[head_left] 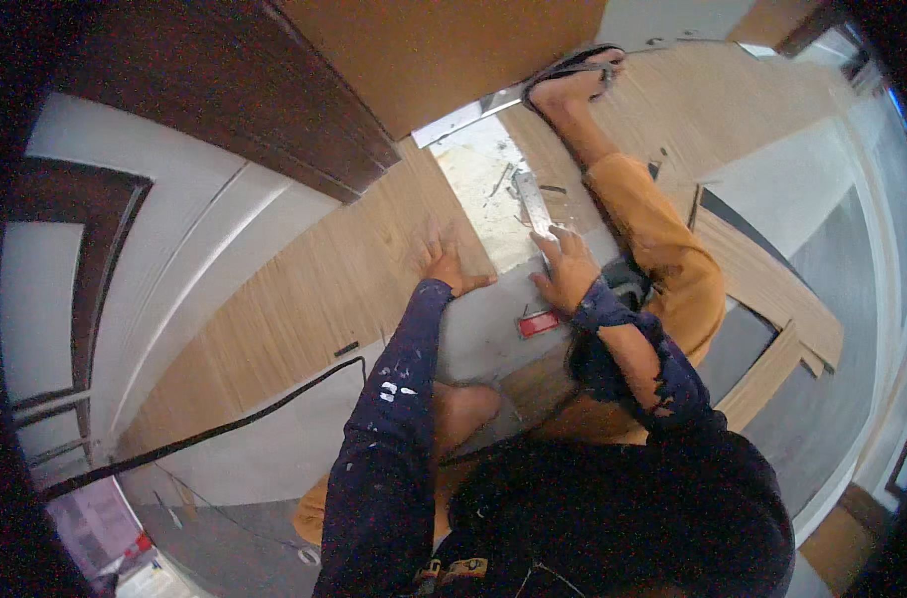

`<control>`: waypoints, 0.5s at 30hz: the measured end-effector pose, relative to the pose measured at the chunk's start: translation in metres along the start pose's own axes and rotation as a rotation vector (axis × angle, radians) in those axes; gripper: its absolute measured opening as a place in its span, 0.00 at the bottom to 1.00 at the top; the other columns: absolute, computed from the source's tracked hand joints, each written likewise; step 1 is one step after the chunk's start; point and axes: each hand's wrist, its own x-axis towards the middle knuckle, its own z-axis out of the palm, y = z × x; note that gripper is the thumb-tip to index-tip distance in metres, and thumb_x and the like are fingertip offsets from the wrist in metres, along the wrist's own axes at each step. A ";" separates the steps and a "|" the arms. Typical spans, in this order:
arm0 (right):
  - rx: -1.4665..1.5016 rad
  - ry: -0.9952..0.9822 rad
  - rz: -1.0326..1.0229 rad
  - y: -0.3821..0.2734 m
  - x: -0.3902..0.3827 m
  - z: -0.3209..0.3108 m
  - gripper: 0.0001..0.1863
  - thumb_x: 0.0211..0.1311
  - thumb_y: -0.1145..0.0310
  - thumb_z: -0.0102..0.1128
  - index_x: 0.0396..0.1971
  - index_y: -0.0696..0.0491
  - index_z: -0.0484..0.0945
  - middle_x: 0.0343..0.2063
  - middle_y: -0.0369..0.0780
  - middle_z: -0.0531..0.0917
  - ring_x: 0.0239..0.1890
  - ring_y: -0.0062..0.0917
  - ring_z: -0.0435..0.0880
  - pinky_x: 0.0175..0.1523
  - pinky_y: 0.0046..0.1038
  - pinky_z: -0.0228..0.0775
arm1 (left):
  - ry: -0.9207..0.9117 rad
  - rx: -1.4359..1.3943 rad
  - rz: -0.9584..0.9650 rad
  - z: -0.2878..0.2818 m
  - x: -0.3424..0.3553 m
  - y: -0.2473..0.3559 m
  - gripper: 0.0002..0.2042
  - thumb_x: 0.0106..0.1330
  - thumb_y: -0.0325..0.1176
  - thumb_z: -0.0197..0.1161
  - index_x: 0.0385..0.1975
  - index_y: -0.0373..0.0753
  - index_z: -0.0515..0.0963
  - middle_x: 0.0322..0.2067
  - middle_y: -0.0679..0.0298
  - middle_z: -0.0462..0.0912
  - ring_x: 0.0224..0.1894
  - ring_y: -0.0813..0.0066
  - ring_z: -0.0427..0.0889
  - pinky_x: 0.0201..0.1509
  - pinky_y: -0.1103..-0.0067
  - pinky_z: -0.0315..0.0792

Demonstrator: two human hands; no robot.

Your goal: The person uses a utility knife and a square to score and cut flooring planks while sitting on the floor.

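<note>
My left hand [450,263] lies with fingers spread, pressed on the wood-look floor planks [304,269] beside a pale, shiny bare strip [465,179]. My right hand [570,271] has its fingers closed around the near end of a flat, light metal tool [533,202]. The tool's far end rests over the pale strip; its exact kind does not show clearly. Dark scraps [501,179] lie around that end. Just below my hands, a small red rectangular object with a dark border [538,324] sits on the grey floor [473,329].
My sandalled foot [573,85] rests near an orange-brown panel [453,60]. Loose planks [772,284] lie at the right. A black cable [224,431] crosses the left floor. A dark wood frame [224,90] and white panelled wall [174,189] stand at the upper left.
</note>
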 end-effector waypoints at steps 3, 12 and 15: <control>0.053 0.136 0.074 0.024 -0.028 -0.001 0.36 0.55 0.58 0.70 0.65 0.48 0.70 0.56 0.53 0.74 0.59 0.52 0.71 0.63 0.47 0.67 | 0.054 -0.127 -0.110 0.001 0.002 0.011 0.60 0.46 0.71 0.70 0.77 0.47 0.49 0.76 0.41 0.43 0.77 0.33 0.37 0.75 0.41 0.40; -0.085 -0.017 0.362 0.023 -0.015 0.019 0.41 0.52 0.52 0.74 0.64 0.50 0.68 0.48 0.51 0.77 0.51 0.49 0.78 0.54 0.50 0.71 | 0.501 -0.180 0.309 -0.014 0.092 0.030 0.30 0.66 0.41 0.62 0.66 0.34 0.69 0.67 0.42 0.66 0.71 0.38 0.60 0.72 0.50 0.57; -0.044 -0.113 0.437 0.035 -0.014 0.020 0.46 0.52 0.54 0.74 0.70 0.49 0.62 0.50 0.53 0.76 0.51 0.52 0.80 0.55 0.53 0.71 | 0.525 -0.082 0.298 0.006 0.108 0.073 0.29 0.67 0.38 0.60 0.66 0.32 0.67 0.70 0.41 0.62 0.72 0.35 0.58 0.74 0.50 0.55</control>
